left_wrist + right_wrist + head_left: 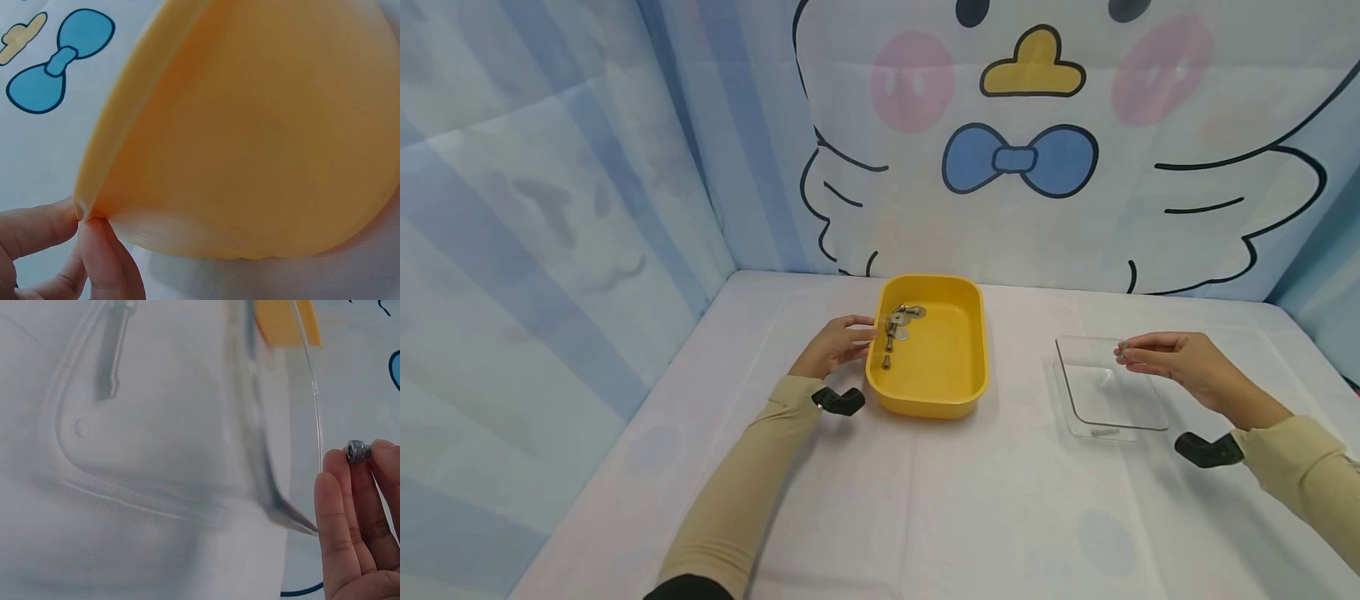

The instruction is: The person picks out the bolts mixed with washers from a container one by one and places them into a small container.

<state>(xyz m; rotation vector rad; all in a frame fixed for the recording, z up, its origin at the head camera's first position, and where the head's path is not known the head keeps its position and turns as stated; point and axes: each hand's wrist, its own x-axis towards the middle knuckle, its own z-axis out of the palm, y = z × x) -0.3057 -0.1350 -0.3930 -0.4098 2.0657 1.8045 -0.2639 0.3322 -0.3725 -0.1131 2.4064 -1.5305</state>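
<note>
My left hand (835,346) pinches the left rim of a yellow plastic tray (946,354) between thumb and finger; the left wrist view shows this grip close up, at the tray's rim (115,134). Several metal screws (890,342) and flat washers (902,334) lie along the tray's left side. Over a clear plastic box (1108,404), my right hand (1191,367) holds a socket-head screw (357,452) between thumb and fingertips. Its shank is mostly hidden by the thumb. Another screw (116,353) lies on the bottom of the clear box.
The white-covered table (1000,508) carries both containers, with the yellow tray left of the clear box and a gap between them. A printed cloth (917,208) with a cartoon figure hangs behind, and a striped curtain (550,250) hangs at the left.
</note>
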